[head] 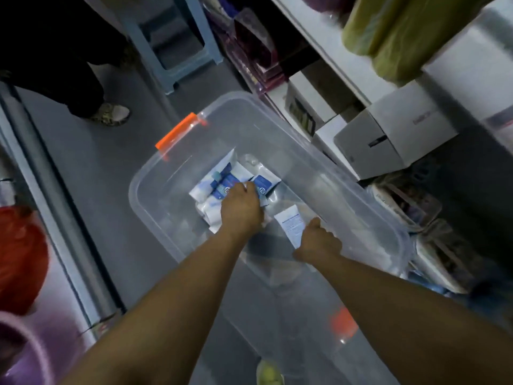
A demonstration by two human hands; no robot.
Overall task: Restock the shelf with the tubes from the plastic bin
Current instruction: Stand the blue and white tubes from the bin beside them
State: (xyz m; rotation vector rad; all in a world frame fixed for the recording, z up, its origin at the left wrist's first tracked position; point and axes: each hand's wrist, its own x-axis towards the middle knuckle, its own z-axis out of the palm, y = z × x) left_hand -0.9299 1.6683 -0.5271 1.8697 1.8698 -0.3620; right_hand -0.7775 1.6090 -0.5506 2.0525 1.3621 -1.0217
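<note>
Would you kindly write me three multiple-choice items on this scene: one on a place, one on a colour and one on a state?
1. Where do the blue-and-white tubes lie?
A. on the shelf
B. in the clear bin
C. on the stool

2. What colour is the bin's far latch?
A. orange
B. green
C. black

3. How is the top of the bin?
A. lidded
B. taped over
C. open

Answers:
1 B: the tubes lie on the bin's floor, where the left hand reaches them.
2 A: the clip on the far rim is bright orange.
3 C: no lid covers it, and the left arm goes straight in.
</note>
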